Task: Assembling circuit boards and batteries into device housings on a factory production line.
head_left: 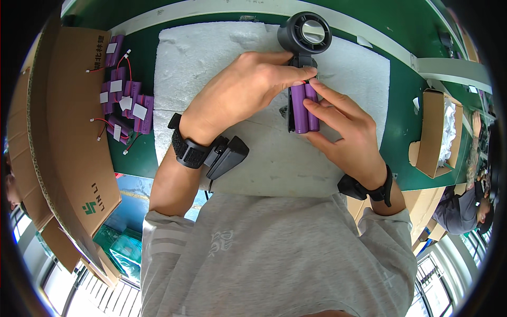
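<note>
A black handheld fan [304, 33] lies with its round head at the far side and its handle pointing toward me. Along the open handle sits a battery pack [300, 110] of two purple cells. My left hand [240, 87] is closed around the fan's neck, thumb pressed near the top of the cells. From the right, my right hand [348, 124] grips the pack, its index fingertip close to my left thumb and the other fingers along the cells' side. A bit of red wire shows between the fingertips; its connection is hidden.
White foam sheet [195, 47] covers the middle of the green table [140, 158]. Several purple battery packs [117, 87] with wires lie left of it, beside a tall cardboard box [74, 121]. At right stands a small carton [430, 132] with white contents; another person [459, 211] is beyond.
</note>
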`<control>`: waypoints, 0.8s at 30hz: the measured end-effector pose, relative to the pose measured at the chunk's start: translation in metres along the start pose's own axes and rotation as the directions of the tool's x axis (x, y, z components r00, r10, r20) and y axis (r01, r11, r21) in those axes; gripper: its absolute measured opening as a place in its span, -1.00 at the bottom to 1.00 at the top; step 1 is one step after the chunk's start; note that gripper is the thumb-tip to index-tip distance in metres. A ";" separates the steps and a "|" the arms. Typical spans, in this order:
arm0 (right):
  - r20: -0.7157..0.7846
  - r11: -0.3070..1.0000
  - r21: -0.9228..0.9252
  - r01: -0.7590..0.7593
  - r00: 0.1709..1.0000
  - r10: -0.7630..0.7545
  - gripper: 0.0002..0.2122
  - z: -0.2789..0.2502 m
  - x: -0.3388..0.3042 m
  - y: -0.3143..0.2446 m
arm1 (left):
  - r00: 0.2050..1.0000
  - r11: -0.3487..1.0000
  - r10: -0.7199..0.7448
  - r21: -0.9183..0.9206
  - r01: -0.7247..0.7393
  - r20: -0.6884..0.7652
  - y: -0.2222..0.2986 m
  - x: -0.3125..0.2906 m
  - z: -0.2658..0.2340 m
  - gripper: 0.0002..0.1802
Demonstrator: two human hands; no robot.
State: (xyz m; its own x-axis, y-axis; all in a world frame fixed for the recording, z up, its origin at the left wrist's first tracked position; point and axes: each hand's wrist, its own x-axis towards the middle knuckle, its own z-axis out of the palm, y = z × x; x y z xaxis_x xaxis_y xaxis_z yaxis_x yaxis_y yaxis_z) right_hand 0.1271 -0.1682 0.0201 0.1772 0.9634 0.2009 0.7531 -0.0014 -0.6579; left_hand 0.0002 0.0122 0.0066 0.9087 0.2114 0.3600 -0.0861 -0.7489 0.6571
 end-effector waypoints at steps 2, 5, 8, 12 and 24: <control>0.008 1.000 -0.023 -0.006 1.000 0.006 -0.53 -0.001 0.000 -0.001 | 1.000 1.000 0.014 -0.009 -0.014 -0.002 -0.001 0.000 0.001 -0.60; 0.020 0.998 -0.067 -0.018 1.000 0.019 -0.53 0.000 -0.001 -0.003 | 1.000 1.000 0.006 -0.028 -0.006 -0.012 -0.004 0.000 0.003 -0.64; -0.047 0.999 -0.044 -0.028 0.999 0.026 -0.60 0.004 -0.003 -0.005 | 1.000 0.998 -0.005 -0.066 0.003 -0.028 -0.005 0.001 0.004 -0.68; -0.073 0.999 -0.001 -0.045 0.996 0.045 -0.67 0.006 -0.003 -0.004 | 0.999 0.993 -0.034 -0.111 0.032 -0.022 -0.004 0.002 0.003 -0.72; 0.023 0.984 -0.010 -0.175 0.984 0.175 -0.41 0.009 0.011 -0.002 | 0.986 0.961 -0.151 -0.226 0.163 0.067 -0.008 0.004 -0.003 -0.59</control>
State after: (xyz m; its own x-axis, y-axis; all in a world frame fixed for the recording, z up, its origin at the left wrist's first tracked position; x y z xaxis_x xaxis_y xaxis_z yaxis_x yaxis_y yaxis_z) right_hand 0.1223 -0.1549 0.0171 0.2920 0.9542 0.0656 0.7168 -0.1729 -0.6755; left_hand 0.0030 0.0210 0.0044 0.9367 0.2794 0.2111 -0.0271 -0.5432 0.8392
